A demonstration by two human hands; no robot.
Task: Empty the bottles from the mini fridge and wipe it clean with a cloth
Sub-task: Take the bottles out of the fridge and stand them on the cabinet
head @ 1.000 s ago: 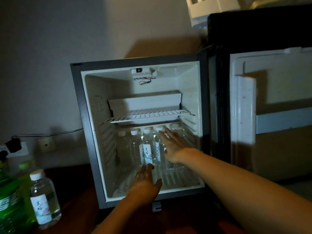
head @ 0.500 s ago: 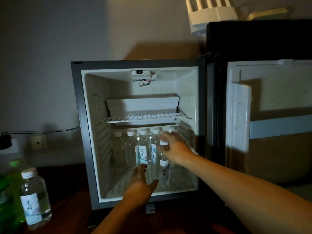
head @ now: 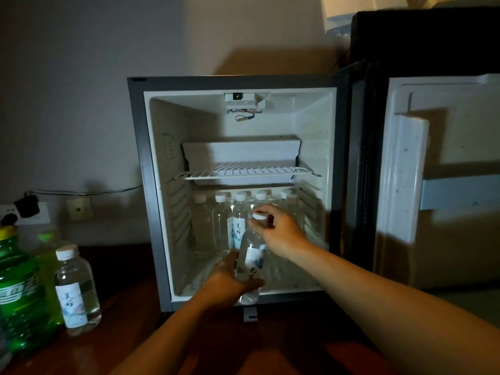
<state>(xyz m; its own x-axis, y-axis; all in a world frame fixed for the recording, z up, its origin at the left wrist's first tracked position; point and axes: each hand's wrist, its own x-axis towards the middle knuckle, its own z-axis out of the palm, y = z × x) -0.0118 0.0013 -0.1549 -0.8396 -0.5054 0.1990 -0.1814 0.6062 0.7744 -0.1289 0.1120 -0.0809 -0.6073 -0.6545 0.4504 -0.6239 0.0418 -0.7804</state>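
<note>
— Both hands are seen on one water bottle (head: 250, 262) at the mouth of the mini fridge (head: 238, 190): the neck, just under the white cap, is pinched by the right hand (head: 278, 232), and the lower body is cupped by the left hand (head: 230, 282), thumb across the front.

— Why is it held at two places?

— It is tilted, cap leaning back toward the shelf, base out past the front lip. A tipped bottle is probably steadied best when top and bottom are both taken; a handover to the left hand may also be intended, though that cannot be told.

— And the rest of the load?

— A row of upright bottles (head: 221, 220) is left on the fridge floor, packed toward the back under the wire shelf (head: 243, 171), which is bare. The door (head: 438, 171) is swung fully open to the right, so the reach is unobstructed.

— Where is the removed stock put?

— One clear bottle (head: 77, 290) is stood on the wooden surface (head: 130, 320) to the left, beside green bottles (head: 21, 293); that spot is judged the likely destination. No cloth is seen, so wiping is not yet begun.
</note>
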